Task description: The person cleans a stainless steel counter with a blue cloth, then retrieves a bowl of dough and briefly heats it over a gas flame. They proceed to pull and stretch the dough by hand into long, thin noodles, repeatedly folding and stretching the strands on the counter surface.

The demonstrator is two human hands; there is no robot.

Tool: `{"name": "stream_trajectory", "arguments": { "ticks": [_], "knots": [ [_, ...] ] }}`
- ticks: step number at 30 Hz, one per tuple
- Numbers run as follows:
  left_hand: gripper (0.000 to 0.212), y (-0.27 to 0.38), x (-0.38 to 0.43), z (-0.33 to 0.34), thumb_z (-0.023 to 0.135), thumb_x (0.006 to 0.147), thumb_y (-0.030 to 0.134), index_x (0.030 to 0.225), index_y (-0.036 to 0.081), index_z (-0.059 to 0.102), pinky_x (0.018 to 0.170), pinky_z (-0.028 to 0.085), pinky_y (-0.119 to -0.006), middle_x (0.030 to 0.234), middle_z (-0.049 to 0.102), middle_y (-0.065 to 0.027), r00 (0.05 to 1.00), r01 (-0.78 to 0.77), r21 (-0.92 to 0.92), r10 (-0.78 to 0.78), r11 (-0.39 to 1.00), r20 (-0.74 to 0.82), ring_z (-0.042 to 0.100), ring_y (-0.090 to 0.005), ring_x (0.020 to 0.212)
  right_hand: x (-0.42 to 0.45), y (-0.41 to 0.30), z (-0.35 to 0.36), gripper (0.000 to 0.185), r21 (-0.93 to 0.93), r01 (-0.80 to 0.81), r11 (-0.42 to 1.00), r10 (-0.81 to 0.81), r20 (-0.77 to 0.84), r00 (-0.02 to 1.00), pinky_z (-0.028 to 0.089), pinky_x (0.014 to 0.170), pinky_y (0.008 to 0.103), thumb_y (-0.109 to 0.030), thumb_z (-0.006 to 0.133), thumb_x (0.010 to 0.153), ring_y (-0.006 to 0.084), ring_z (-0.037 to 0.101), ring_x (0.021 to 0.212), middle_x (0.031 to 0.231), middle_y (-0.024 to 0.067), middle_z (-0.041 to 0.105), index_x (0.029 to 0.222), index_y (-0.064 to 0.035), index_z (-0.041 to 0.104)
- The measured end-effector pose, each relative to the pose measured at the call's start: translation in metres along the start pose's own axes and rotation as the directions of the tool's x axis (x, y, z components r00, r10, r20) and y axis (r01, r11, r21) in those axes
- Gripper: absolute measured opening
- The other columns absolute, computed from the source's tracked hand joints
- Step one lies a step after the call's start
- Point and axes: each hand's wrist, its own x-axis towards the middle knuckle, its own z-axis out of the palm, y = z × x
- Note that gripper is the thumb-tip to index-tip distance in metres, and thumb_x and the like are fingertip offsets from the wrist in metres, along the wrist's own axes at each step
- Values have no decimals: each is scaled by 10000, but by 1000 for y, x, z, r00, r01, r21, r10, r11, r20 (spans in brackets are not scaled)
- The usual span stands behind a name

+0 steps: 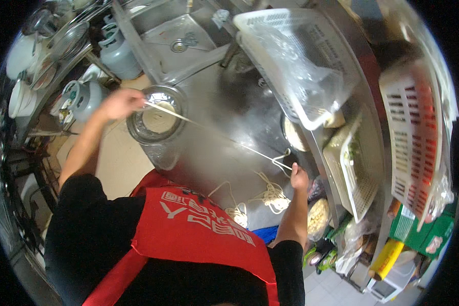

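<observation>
A long pale strand of dough (176,115) runs taut and slanting across the steel worktop (210,95). One end is pinched in my left hand (124,103), raised at the near side of a round metal basin (137,134). In that basin lies a flat, pale mass of dough (160,117). My right hand (299,178) grips the strand at the other side, where a loose loop (281,157) hangs by the fingers. Two heaps of coiled strands, one heap (273,197) near my right forearm and a smaller heap (237,216) by my red apron (191,218), rest on the worktop.
A white plastic basket (248,49) with clear plastic film (302,65) stands at the far right. Beneath its corner is a round pale item (295,134). A sink (164,34) lies beyond the worktop. Gas cylinders (120,55) stand at left, more baskets (401,134) at right.
</observation>
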Motion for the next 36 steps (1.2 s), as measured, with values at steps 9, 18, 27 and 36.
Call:
{"name": "stream_trajectory", "arguments": {
  "ticks": [9,18,27,36],
  "knots": [
    [294,180,-3,134,573,910,273,1099,54,623,861,499,-452,1035,651,-179,905,-235,-5,221,972,364,633,-356,979,-67,-235,-35,298,910,225,349,-678,79,731,468,893,396,-258,568,950,334,619,1014,1055,192,648,1117,-17,627],
    [259,38,19,85,576,946,285,946,37,653,707,506,-429,818,640,-162,985,-11,-2,12,1000,170,630,-331,756,-17,-66,-86,451,159,-14,987,46,-199,979,510,632,449,-464,570,924,385,646,660,701,217,641,806,-57,724],
    [268,172,8,161,571,917,277,1059,55,621,798,502,-447,971,653,-183,905,-316,-32,311,948,291,642,-359,925,-76,-230,-5,349,954,-19,298,-590,199,783,462,949,431,-256,583,932,328,597,1109,1224,206,606,1197,-30,595],
    [278,23,29,71,578,965,281,858,29,625,602,488,-392,679,598,-130,976,128,118,-146,985,159,621,-223,658,-31,-23,-76,435,229,-69,971,78,-33,996,528,757,455,-460,543,937,384,678,830,856,214,688,936,-68,733]
  ]
}}
